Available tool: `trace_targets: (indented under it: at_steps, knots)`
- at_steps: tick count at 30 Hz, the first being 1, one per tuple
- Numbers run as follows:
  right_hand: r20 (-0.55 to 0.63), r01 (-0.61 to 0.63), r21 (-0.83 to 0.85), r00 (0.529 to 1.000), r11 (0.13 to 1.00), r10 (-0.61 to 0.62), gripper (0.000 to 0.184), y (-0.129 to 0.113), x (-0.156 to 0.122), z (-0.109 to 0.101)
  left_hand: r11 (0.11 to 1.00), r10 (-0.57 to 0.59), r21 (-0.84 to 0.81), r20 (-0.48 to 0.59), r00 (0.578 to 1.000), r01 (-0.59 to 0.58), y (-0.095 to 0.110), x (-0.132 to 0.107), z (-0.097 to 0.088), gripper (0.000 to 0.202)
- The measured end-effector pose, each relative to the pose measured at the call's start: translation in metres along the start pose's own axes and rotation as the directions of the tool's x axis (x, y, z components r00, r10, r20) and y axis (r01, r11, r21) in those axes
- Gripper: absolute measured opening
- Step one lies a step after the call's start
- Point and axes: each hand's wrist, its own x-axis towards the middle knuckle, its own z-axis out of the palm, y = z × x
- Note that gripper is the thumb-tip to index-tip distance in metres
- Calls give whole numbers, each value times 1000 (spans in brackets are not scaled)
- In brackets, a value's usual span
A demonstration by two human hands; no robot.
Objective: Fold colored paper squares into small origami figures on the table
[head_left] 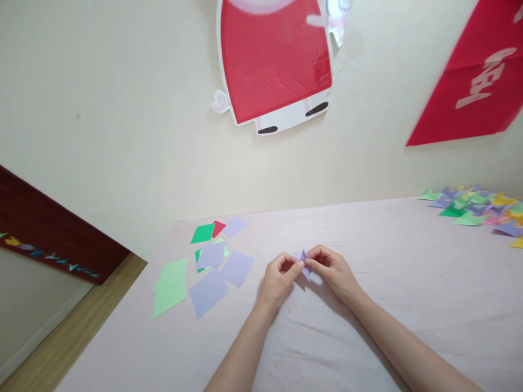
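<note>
A small folded lilac paper piece (303, 263) is held just above the pale pink table (368, 305), near its middle. My left hand (279, 279) pinches its left side with thumb and fingers closed. My right hand (330, 269) pinches its right side, fingers curled around it. Most of the paper is hidden between my fingertips; only a few pointed flaps show.
Flat paper sheets in lilac (208, 293), green (170, 286) and red (218, 228) lie scattered to the left. A heap of folded coloured paper figures (478, 211) sits at the far right. A cream wall with red decorations rises behind; wooden floor lies at the left.
</note>
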Motion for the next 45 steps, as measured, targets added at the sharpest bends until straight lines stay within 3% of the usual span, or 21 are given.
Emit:
trace_targets:
  at_steps: [11,19,28,38,45]
  knots:
    - [-67,3,87,998,996,3,43,1,1,4,998,54,48,-129,990,-48,-5,-5,7,24]
    - [-33,11,-62,999,998,-13,33,2,-1,2,997,57,-45,-129,990,-63,-10,-4,12,29]
    - [11,25,22,1000,999,-25,34,1,0,5,992,77,-86,-163,984,-92,-17,-1,11,25]
    - [-55,6,48,998,999,-4,36,3,0,4,993,63,-87,-190,980,-81,-15,-4,11,24]
    - [39,-39,-27,998,999,40,34,3,0,0,991,102,98,-116,988,-91,-22,-3,5,22]
